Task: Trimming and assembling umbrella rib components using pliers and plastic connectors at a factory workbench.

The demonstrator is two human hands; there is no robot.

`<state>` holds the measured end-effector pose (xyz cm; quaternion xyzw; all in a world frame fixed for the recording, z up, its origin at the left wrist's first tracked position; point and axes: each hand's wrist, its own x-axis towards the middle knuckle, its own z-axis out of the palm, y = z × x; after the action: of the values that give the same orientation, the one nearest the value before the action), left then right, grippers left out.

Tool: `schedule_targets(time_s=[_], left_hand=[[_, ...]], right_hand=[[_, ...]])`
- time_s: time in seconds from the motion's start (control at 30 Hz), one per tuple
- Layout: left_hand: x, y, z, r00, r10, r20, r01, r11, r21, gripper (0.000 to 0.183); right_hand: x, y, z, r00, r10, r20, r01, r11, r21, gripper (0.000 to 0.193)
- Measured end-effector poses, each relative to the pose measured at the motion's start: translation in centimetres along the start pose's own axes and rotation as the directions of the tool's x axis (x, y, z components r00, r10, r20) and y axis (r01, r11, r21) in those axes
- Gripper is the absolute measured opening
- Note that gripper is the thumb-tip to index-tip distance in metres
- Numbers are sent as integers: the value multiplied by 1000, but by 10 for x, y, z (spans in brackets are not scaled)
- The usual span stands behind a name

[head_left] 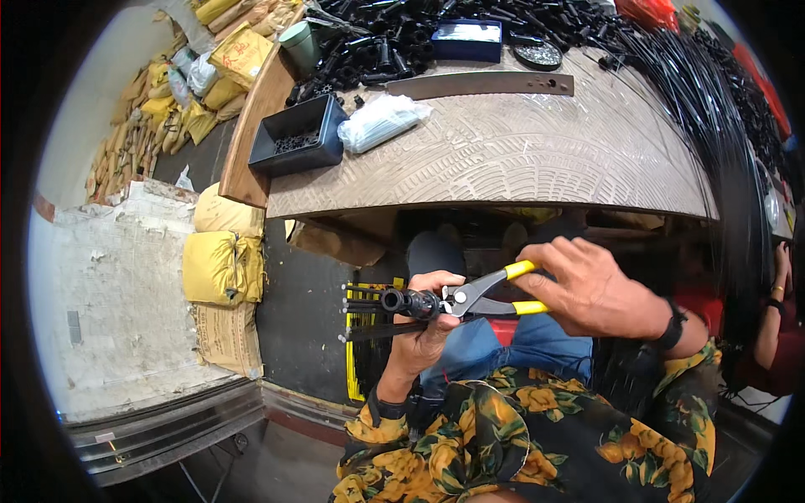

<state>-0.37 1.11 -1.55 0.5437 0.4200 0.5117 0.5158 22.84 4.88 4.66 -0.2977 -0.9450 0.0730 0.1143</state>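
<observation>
From where I stand, the black part [417,305] is held out in front of the person's lap, just off the near edge of the surface [520,159]. Its long axis runs roughly left to right, with one round open end facing left. The left hand [418,339] grips it, fingers closed around it. At its right end is the head of the pliers [480,298], which point left, their two yellow handles spread apart to the right. The right hand [599,289] has its fingers curled around the handles; whether the jaws bite on anything, I can't tell. Several dark rods [360,308] with pale tips stick out leftward beside the left hand, too crowded to count surely.

On the surface, I count one of each container: a dark bin [325,152] with small black bits in it, a blue box [467,53] with something pale inside, a round dish [537,56] of small silvery bits, and a green cup [298,44] whose contents I can't make out. One clear bag [381,124] lies beside the bin, one metal strip [482,84] behind it. Farther back is a heap [381,54] of black pieces, beyond counting.
</observation>
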Motion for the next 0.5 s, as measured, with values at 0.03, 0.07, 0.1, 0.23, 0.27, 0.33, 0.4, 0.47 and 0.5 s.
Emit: schedule_targets(time_s=[0.03, 0.07, 0.1, 0.23, 0.27, 0.33, 0.4, 0.47, 0.5], left_hand=[[2, 3, 1, 1000, 19, -16, -19, 1000, 3, 67], [2, 1, 0, 998, 52, 24, -53, 998, 18, 74], [1, 2, -2, 999, 51, 14, -52, 998, 22, 74], [5, 11, 3, 999, 51, 7, -51, 996, 68, 86], [5, 13, 2, 999, 16, 42, -17, 999, 34, 86], [5, 10, -2, 998, -13, 64, 13, 1000, -8, 88], [6, 12, -3, 998, -2, 71, 5, 999, -37, 89], [10, 17, 0, 997, 11, 82, -5, 997, -81, 86], [13, 15, 1, 997, 17, 82, -10, 997, -82, 86]], right_hand=[[-3, -4, 10, 998, 33, -46, -32, 999, 14, 29], [-4, -10, 20, 988, 79, -132, -73, 996, 50, 28], [-4, -15, 34, 971, 103, -214, -82, 991, 105, 28], [-11, -12, 37, 973, 89, -212, -48, 980, 191, 32], [-11, -4, 25, 992, 47, -114, -13, 960, 279, 34], [-2, 7, -8, 983, -38, 178, -79, 791, 606, 28], [-1, 17, -10, 911, -212, 353, -242, 417, 876, 29], [-7, 10, -4, 771, -296, 564, -622, -162, 766, 34], [-11, 4, 7, 786, -329, 524, -614, -318, 722, 35]])
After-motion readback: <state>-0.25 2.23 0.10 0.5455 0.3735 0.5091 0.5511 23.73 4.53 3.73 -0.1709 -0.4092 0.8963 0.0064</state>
